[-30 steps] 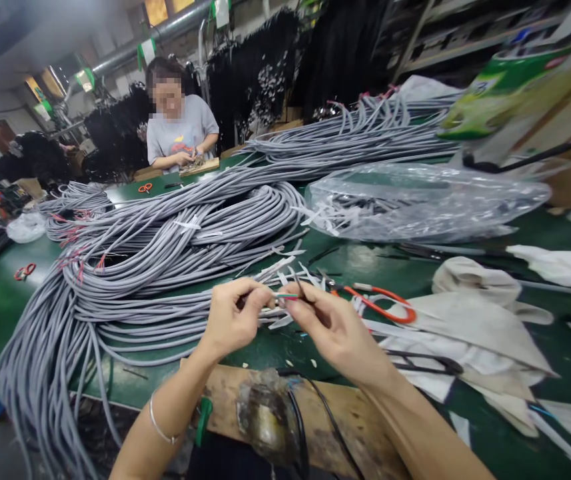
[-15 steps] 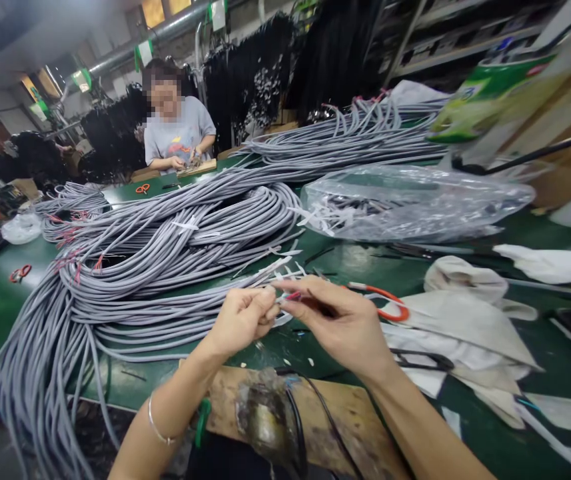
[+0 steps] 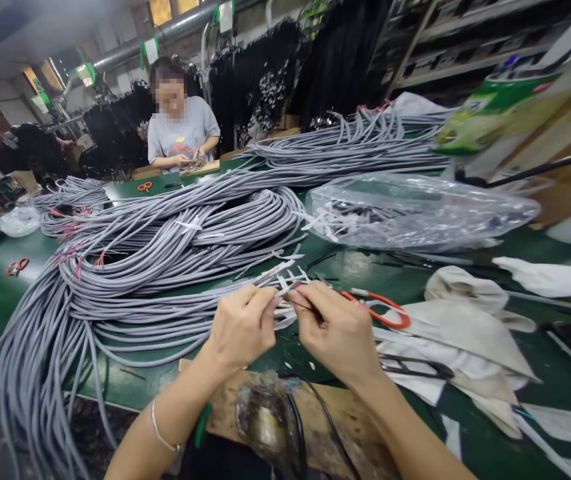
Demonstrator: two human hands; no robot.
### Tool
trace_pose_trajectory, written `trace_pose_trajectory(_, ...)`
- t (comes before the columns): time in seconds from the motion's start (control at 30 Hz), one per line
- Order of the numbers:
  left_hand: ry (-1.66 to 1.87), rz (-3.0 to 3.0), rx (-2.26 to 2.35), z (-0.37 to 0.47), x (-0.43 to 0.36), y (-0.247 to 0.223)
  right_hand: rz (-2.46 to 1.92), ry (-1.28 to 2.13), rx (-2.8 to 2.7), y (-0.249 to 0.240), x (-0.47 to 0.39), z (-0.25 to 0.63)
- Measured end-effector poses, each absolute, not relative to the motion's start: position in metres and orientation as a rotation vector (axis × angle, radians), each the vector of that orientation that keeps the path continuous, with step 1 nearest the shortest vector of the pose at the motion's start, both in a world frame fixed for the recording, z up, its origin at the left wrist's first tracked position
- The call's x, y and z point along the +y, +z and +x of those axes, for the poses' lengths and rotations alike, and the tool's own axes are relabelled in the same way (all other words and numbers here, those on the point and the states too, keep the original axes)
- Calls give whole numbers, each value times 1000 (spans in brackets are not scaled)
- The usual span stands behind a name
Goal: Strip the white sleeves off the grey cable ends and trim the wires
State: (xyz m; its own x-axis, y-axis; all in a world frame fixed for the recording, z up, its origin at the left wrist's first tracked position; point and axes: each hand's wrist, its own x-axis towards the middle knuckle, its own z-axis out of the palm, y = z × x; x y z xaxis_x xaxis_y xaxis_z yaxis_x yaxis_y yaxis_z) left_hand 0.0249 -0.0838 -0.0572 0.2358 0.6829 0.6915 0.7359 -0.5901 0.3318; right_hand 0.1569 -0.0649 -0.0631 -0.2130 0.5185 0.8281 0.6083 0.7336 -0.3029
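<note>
Head view: the green table carries grey cables; above its near edge, left hand and right hand pinch a cable end, its coloured wires between both hands' closed fingertips.

The cable is slim and pale grey, held near the centre of the frame, its end between the fingers of the left hand and right hand. Thin wires, green and red, show at that end, slanting slightly up to the right, with their tips hidden at the right fingers. How much grey jacket is stripped is too small to tell.
</note>
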Motion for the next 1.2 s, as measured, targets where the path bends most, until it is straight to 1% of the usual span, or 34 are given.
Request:
trace_pose_trajectory(0.13, -1252, -2351, -1542, 17, -74, -63, -774, 49, -2006, -63, -68, 154)
trace_pose_trajectory(0.2, -1243, -2430, -1611, 15, -72, -61, -764, 150, -1973, -61, -69, 159)
trace_pose_trajectory(0.27, -1145, -2599, -1625, 14, -73, -57, -785, 221, -1911, -57, -66, 167)
trace_pose_trajectory(0.37, -922, -2904, -1499, 12, -79, -46, -864, 344, -1842, -52, -60, 179)
trace_pose_trajectory(0.43, -861, -3083, -1339, 8, -83, -37, -897, 510, -1828, -52, -54, 184)
trace_pose_trajectory(0.53, -950, -3289, -1193, 0, -83, -25, -881, 778, -1812, -55, -49, 183)
trace_pose_trajectory(0.6, -1173, -3302, -1295, -3, -81, -23, -872, 852, -1768, -56, -49, 179)
trace_pose_trajectory(0.67, -1501, -3125, -1549, -2, -79, -26, -867, 805, -1754, -56, -53, 172)
trace_pose_trajectory(0.73, -1764, -2802, -1812, 3, -76, -34, -823, 691, -1811, -55, -59, 165)
trace_pose_trajectory(0.83, -1861, -2486, -1998, 10, -70, -46, -682, 552, -1932, -51, -71, 155)
trace_pose_trajectory(0.93, -1729, -2470, -1927, 10, -66, -53, -619, 499, -1973, -47, -78, 156)
trace_pose_trajectory(1.0, -1520, -2565, -1793, 7, -65, -54, -674, 448, -1938, -45, -78, 164)
trace_pose_trajectory(1.1, -1164, -2871, -1527, 6, -70, -50, -901, 359, -1733, -47, -67, 181)
trace_pose_trajectory(1.17, -1117, -3042, -1369, 10, -75, -48, -1026, 416, -1561, -50, -56, 192)
trace_pose_trajectory(1.2, -1201, -3069, -1357, 13, -77, -47, -1056, 479, -1500, -52, -51, 196)
